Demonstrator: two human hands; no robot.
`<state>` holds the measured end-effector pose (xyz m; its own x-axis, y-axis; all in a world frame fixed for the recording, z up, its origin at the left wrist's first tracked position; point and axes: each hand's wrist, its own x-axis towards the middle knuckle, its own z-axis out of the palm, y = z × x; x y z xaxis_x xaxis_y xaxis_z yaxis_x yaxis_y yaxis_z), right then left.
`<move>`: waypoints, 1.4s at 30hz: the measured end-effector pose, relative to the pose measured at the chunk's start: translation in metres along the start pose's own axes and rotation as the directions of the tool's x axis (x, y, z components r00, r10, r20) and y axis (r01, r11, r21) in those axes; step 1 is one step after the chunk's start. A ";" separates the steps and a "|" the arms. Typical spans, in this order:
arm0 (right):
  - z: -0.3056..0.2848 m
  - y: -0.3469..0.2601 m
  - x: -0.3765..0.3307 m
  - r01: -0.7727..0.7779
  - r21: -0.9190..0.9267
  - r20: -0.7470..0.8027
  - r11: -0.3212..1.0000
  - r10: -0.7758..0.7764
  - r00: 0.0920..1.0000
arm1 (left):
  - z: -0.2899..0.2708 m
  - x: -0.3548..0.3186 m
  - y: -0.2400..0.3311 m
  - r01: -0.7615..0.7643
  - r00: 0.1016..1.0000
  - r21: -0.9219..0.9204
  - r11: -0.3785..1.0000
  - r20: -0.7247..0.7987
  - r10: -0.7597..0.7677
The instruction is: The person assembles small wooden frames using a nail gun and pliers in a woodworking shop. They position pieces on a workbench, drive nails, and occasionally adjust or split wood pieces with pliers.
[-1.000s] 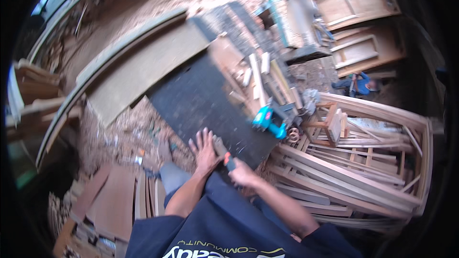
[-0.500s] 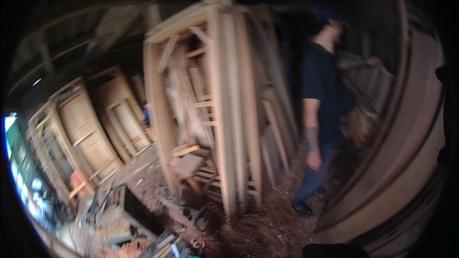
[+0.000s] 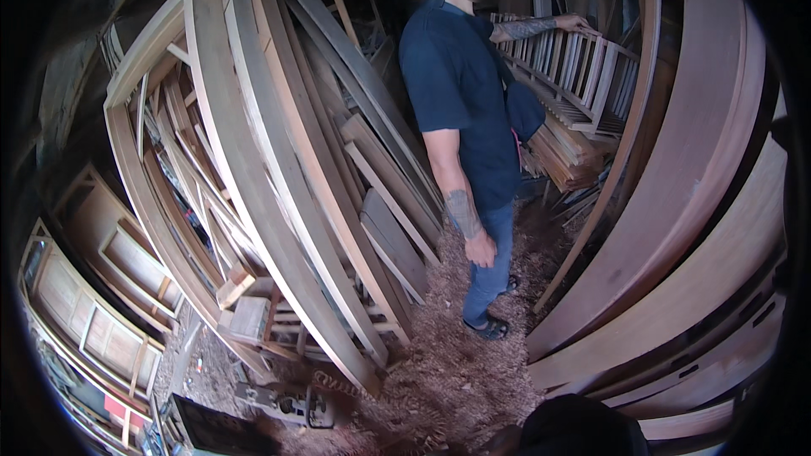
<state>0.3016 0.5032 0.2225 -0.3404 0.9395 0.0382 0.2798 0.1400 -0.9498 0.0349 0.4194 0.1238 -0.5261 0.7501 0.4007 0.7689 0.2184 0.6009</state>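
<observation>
Neither of my hands shows. A dark rounded shape (image 3: 579, 429) fills part of the lower edge, too dark to make out. Ahead stands another person (image 3: 465, 101) in a dark T-shirt and jeans, with a bag at the side. That person's one hand (image 3: 578, 24) rests on the top of a slatted wooden frame (image 3: 591, 76); the other hand (image 3: 481, 249) hangs down by the thigh. To the left, tall wooden door frames (image 3: 253, 160) lean upright in a stack. On the right, wide wooden boards (image 3: 667, 152) stand close by.
Wood shavings cover the floor (image 3: 439, 371) between the stacks. A small machine (image 3: 291, 405) lies low near the frames' feet. Panelled doors (image 3: 93, 321) lean at the far left. Stacked planks (image 3: 562, 152) lie beneath the slatted frame.
My view has swung right and downward, bringing the person nearer the middle. The boards at right fill more of the picture. The person's raised hand on the slatted frame now shows clearly.
</observation>
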 end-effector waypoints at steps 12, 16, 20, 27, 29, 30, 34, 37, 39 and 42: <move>0.024 0.003 0.026 0.016 0.079 -0.091 0.997 -0.009 0.996 | 0.013 0.014 -0.004 -0.034 0.993 0.015 0.999 0.115 0.032; 0.018 0.009 0.027 0.008 0.089 -0.115 0.996 0.002 0.993 | 0.019 0.015 -0.001 -0.026 0.992 0.019 0.999 0.123 0.024; 0.000 0.014 0.034 0.007 0.086 -0.160 0.996 0.007 0.987 | 0.031 0.019 0.007 -0.077 0.982 -0.048 0.996 0.172 0.084; -0.013 0.014 0.041 0.020 0.104 -0.144 0.994 -0.005 0.990 | 0.029 0.021 0.007 -0.078 0.991 -0.013 0.997 0.105 0.079; -0.011 0.016 0.044 0.019 0.113 -0.123 0.993 -0.005 0.992 | 0.024 0.015 0.003 -0.041 0.994 0.026 0.999 0.102 0.038; -0.010 0.017 0.044 0.016 0.119 -0.111 0.993 -0.003 0.994 | 0.022 0.011 0.002 -0.022 0.995 0.044 0.999 0.101 0.017; 0.001 0.020 0.047 0.023 0.132 -0.076 0.991 -0.013 0.997 | 0.008 -0.003 -0.009 0.048 0.995 0.109 0.993 0.079 -0.057; 0.014 0.019 0.045 0.029 0.140 -0.050 0.990 -0.022 0.999 | -0.003 -0.020 -0.018 0.115 0.990 0.144 0.983 0.059 -0.125; 0.022 0.017 0.041 0.036 0.143 -0.039 0.989 -0.031 0.999 | -0.013 -0.030 -0.027 0.153 0.986 0.147 0.977 0.040 -0.160; 0.038 0.010 0.032 0.055 0.142 -0.031 0.988 -0.051 0.998 | -0.032 -0.047 -0.043 0.187 0.982 0.143 0.972 0.006 -0.190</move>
<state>0.2590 0.5230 0.2026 -0.3267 0.9402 0.0965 0.1303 0.1459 -0.9807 0.0155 0.3548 0.1010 -0.6607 0.6984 0.2751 0.7006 0.4423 0.5599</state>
